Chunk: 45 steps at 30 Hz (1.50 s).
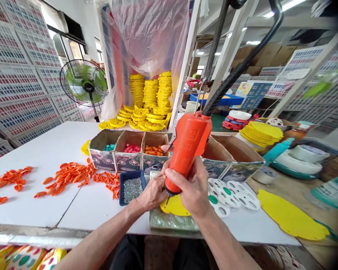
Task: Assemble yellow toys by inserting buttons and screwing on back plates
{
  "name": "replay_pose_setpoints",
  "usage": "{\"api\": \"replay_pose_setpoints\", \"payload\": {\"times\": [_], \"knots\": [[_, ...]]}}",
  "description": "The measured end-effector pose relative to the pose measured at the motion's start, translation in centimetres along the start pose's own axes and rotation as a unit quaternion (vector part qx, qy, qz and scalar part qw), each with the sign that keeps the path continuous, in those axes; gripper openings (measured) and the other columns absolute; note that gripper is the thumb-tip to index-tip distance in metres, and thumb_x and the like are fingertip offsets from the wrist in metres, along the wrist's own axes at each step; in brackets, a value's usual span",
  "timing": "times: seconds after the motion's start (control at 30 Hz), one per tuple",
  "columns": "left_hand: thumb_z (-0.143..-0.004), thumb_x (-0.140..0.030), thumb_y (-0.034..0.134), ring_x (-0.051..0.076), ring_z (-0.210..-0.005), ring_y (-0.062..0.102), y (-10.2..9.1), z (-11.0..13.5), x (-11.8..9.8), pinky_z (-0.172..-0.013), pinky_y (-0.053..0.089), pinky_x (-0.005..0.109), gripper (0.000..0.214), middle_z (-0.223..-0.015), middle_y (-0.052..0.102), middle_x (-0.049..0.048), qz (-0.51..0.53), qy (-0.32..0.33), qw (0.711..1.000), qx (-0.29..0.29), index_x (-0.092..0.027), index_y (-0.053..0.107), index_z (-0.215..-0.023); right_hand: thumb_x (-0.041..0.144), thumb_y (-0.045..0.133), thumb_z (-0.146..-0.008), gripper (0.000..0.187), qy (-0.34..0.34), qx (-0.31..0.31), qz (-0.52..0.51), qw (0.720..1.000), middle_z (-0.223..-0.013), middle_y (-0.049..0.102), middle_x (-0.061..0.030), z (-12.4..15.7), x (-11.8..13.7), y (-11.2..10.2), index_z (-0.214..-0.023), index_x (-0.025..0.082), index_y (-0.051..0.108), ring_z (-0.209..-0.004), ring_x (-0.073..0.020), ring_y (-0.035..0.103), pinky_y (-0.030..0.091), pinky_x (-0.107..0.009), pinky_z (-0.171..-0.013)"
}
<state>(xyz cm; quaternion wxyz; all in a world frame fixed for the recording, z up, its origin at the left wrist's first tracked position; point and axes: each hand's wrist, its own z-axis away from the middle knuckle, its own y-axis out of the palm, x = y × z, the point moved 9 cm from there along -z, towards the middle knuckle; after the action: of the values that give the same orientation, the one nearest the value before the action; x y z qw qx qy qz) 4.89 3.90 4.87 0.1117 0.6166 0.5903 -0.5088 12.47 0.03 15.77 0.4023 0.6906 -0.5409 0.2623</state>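
My right hand (195,187) is wrapped round an orange electric screwdriver (187,146), held tilted with its bit pointing down. The bit ends over a flat yellow plastic piece (176,207), which lies on a film-wrapped block (171,223) at the table's front edge. Close beside the bit, my left hand (154,191) has its fingers bent and closed at the edge of the yellow piece. Whatever those fingers hold is hidden. Left of that hand stands a dark blue tray (121,189) of small metal screws.
A row of open boxes (129,155) holds teal, pink and orange parts. Loose orange pieces (70,176) spread over the left tabletop. White perforated discs (228,193) and a large yellow plate (290,215) lie right. Behind stand yellow stacks (150,93) and a fan (84,83).
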Motion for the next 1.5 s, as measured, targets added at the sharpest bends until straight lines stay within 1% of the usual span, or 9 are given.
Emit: {"api": "replay_pose_setpoints", "payload": {"times": [0.17,0.27,0.5,0.67,0.83,0.97,1.13,1.27,1.5], "knots": [[-0.086,-0.013,0.059,0.029,-0.114,0.064,-0.2,-0.1,-0.6,-0.103,0.053,0.040,0.014,-0.113,0.073,0.0102,0.003,0.020,1.000,0.011,-0.018,0.072,-0.090,0.023,0.078,-0.080,0.037,0.011,0.003,0.017,1.000,-0.121,0.073,-0.0069,0.3,-0.8,0.1,-0.114,0.027,0.064,-0.100,-0.0241,0.071,0.060,-0.042,-0.088],[-0.086,-0.013,0.059,0.032,-0.124,0.059,-0.2,-0.2,-1.0,-0.110,0.050,0.043,0.025,-0.121,0.071,0.0112,0.002,0.030,0.999,0.013,-0.018,0.072,-0.107,0.025,0.076,-0.082,0.035,0.015,0.011,0.021,1.000,-0.120,0.073,-0.0069,0.6,-1.2,0.1,-0.115,0.027,0.064,-0.100,-0.0248,0.072,0.060,-0.042,-0.087],[-0.089,-0.016,0.058,0.031,-0.118,0.061,0.0,-0.1,-0.5,-0.108,0.052,0.042,0.048,-0.125,0.067,0.0120,-0.004,0.033,0.999,0.005,-0.019,0.054,-0.137,0.027,0.076,-0.083,0.029,0.004,0.023,0.036,0.999,-0.118,0.072,-0.0065,1.2,-1.6,0.2,-0.110,0.026,0.065,-0.092,-0.0217,0.070,0.059,-0.039,-0.084],[-0.090,-0.020,0.058,0.028,-0.104,0.063,0.1,0.0,0.1,-0.100,0.055,0.041,0.035,-0.116,0.067,0.0108,-0.010,0.028,1.000,0.008,-0.019,0.059,-0.125,0.027,0.076,-0.084,0.033,0.015,0.035,0.043,0.998,-0.115,0.072,-0.0060,1.4,-1.8,0.1,-0.114,0.026,0.064,-0.088,-0.0210,0.068,0.056,-0.039,-0.083],[-0.090,-0.025,0.060,0.025,-0.097,0.064,0.1,0.0,0.4,-0.096,0.057,0.039,0.033,-0.110,0.068,0.0090,-0.007,0.008,1.000,0.005,-0.020,0.060,-0.123,0.026,0.077,-0.083,0.025,0.014,0.029,0.027,0.999,-0.110,0.072,-0.0055,1.7,-2.3,-0.2,-0.105,0.025,0.066,-0.091,-0.0217,0.068,0.055,-0.039,-0.084],[-0.088,-0.025,0.061,0.025,-0.100,0.065,0.0,0.1,0.3,-0.092,0.058,0.037,0.031,-0.117,0.068,0.0102,-0.005,-0.002,1.000,0.002,-0.017,0.064,-0.118,0.026,0.076,-0.083,0.033,0.034,0.051,0.001,0.998,-0.116,0.073,-0.0069,1.6,-2.4,0.3,-0.113,0.026,0.065,-0.086,-0.0207,0.069,0.057,-0.041,-0.083],[-0.090,-0.021,0.062,0.023,-0.094,0.071,-0.2,-0.3,-0.1,-0.102,0.053,0.040,0.013,-0.093,0.077,0.0056,0.015,0.000,1.000,0.003,-0.016,0.074,-0.087,0.022,0.073,-0.081,0.043,-0.019,-0.018,-0.010,1.000,-0.125,0.069,-0.0063,-0.7,1.1,-1.2,-0.122,0.029,0.061,-0.072,-0.0163,0.068,0.057,-0.037,-0.068],[-0.092,-0.027,0.068,0.023,-0.095,0.075,-0.8,-0.5,-0.4,-0.111,0.047,0.042,0.015,-0.091,0.082,0.0056,0.034,0.007,0.999,-0.014,-0.018,0.077,-0.084,0.019,0.072,-0.081,0.041,-0.088,-0.069,0.016,0.994,-0.119,0.069,-0.0034,-3.2,4.7,-2.9,-0.119,0.030,0.063,-0.066,-0.0140,0.065,0.054,-0.034,-0.063],[-0.092,-0.037,0.071,0.023,-0.086,0.073,-1.2,-0.1,-1.5,-0.086,0.055,0.035,0.023,-0.088,0.080,0.0102,0.003,0.026,0.999,-0.022,-0.017,0.078,-0.083,0.020,0.074,-0.079,0.044,-0.086,-0.096,0.017,0.991,-0.113,0.069,-0.0013,-4.6,4.4,-3.8,-0.120,0.031,0.064,-0.068,-0.0145,0.065,0.054,-0.034,-0.063]]}}
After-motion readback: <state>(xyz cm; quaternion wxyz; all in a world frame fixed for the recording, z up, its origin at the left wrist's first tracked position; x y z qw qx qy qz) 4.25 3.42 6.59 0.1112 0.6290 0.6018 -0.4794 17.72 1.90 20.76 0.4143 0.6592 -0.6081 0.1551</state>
